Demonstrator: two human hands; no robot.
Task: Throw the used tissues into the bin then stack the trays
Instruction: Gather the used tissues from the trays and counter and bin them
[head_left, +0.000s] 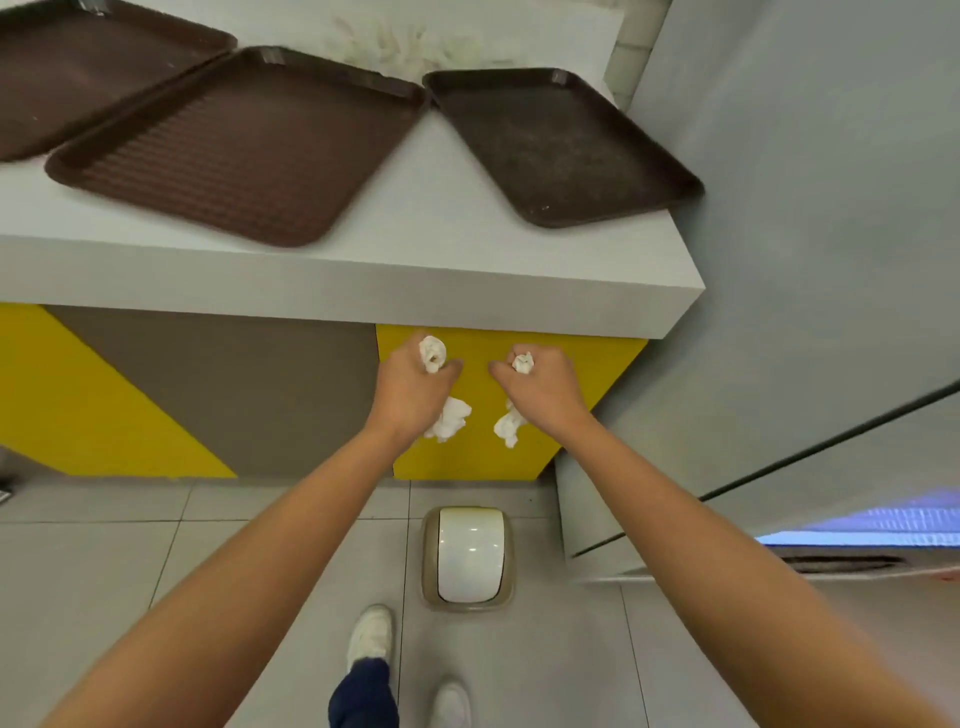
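Tissues in both fists as the person stands at the grey counter (415, 244). The left hand (410, 387) is curled round one crumpled tissue wad (449, 418), with white paper poking out above the thumb and below the palm. The right hand (543, 389) clamps a second wad (508, 426) the same way. Both hang before the yellow cabinet panel (597, 364), above and slightly beyond the swing-lid bin (427, 561) on the floor tiles. The paper looks feather-light, soft and squashy, so a loose clench is enough, though trailing tails could flutter wide of the lid. Up top, the left tray (78, 67), middle tray (244, 150) and right tray (561, 150) lie unstacked. They are probably stiff, light plastic, best gripped by the raised rims.
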